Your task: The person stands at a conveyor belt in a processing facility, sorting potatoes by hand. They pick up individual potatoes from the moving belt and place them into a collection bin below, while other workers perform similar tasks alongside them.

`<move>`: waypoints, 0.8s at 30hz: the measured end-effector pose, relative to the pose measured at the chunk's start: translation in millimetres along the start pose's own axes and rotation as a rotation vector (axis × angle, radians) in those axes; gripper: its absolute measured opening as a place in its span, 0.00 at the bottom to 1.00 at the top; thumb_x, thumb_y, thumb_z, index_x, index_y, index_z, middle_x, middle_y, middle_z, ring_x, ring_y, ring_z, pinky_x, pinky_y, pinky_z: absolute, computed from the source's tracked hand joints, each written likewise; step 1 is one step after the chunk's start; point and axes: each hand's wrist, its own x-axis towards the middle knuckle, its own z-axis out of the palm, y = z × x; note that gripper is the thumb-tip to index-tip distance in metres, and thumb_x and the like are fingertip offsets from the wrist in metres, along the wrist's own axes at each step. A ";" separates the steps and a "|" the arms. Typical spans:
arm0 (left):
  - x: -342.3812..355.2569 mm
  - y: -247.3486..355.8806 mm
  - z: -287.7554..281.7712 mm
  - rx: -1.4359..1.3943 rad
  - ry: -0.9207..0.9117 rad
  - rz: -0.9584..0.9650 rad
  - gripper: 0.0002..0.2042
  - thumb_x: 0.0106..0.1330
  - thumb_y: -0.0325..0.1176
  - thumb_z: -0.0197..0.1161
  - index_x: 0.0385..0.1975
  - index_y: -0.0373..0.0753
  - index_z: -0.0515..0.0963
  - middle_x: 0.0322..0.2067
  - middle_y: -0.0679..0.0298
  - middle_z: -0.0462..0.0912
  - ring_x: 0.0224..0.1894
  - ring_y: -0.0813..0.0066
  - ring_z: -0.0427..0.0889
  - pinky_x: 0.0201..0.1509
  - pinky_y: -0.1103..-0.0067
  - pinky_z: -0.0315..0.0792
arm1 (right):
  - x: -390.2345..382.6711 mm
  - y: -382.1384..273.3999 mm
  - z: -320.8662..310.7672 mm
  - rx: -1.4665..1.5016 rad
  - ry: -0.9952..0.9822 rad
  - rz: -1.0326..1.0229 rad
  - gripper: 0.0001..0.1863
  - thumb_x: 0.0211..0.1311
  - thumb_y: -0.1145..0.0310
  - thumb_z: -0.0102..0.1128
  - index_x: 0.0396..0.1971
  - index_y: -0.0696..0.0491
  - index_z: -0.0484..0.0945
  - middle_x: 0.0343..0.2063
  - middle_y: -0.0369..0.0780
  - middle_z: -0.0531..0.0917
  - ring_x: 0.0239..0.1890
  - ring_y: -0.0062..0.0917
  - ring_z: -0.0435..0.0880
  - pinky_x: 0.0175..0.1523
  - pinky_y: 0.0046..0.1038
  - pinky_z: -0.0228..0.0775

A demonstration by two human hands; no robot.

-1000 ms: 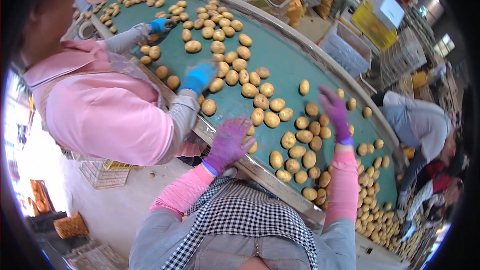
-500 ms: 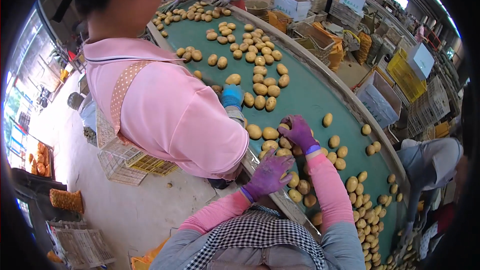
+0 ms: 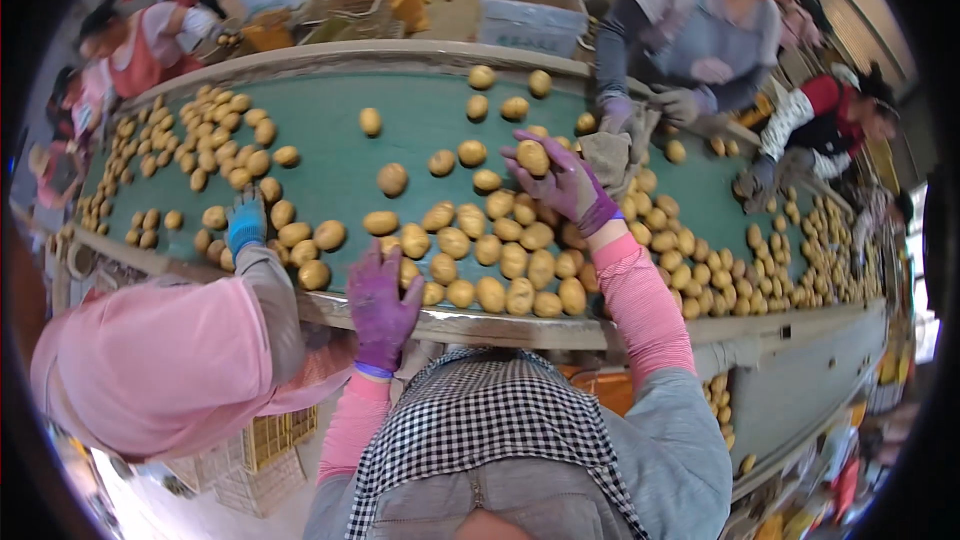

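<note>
My right hand (image 3: 572, 188), in a purple glove, is turned palm up above the green conveyor belt (image 3: 330, 145). A yellow potato (image 3: 532, 158) rests in its curled fingers. My left hand (image 3: 382, 302), gloved in purple too, lies over the belt's near edge with its fingers stretched out and nothing in its grip. Its fingertips reach the potatoes (image 3: 409, 273) beside it. Between and beyond my hands many loose potatoes (image 3: 513, 260) lie in a cluster along the near side.
At my left a person in pink (image 3: 160, 360) reaches onto the belt with a blue glove (image 3: 246, 220). Across from me a gloved person (image 3: 690, 30) holds a grey cloth (image 3: 608, 155). A lined crate (image 3: 530, 15) stands beyond the far rail (image 3: 400, 52). More workers line both ends.
The view has swung to the right, facing across the belt. My right hand has come up off the potatoes with one in it; my left hand has shifted to the near edge.
</note>
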 end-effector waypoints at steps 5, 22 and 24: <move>3.3 6.3 9.9 0.196 -0.222 0.028 0.40 0.69 0.55 0.66 0.74 0.34 0.69 0.77 0.41 0.62 0.77 0.39 0.64 0.81 0.50 0.54 | -68.4 -14.7 3.5 0.812 0.080 0.119 0.35 0.86 0.45 0.44 0.76 0.60 0.64 0.70 0.55 0.73 0.70 0.42 0.77 0.69 0.33 0.79; 36.4 74.2 54.0 0.045 -0.275 0.175 0.44 0.65 0.52 0.73 0.74 0.27 0.67 0.52 0.45 0.82 0.54 0.47 0.80 0.59 0.55 0.72 | -413.5 5.5 -20.8 0.147 0.354 0.381 0.34 0.72 0.45 0.66 0.67 0.54 0.76 0.53 0.44 0.88 0.40 0.21 0.87 0.40 0.17 0.72; 35.1 88.7 66.8 -0.044 -0.336 0.210 0.44 0.64 0.51 0.75 0.74 0.29 0.67 0.50 0.45 0.82 0.52 0.48 0.81 0.57 0.55 0.73 | -461.3 40.2 -28.5 0.124 0.421 0.551 0.30 0.72 0.50 0.68 0.65 0.55 0.79 0.51 0.43 0.89 0.42 0.23 0.88 0.43 0.21 0.76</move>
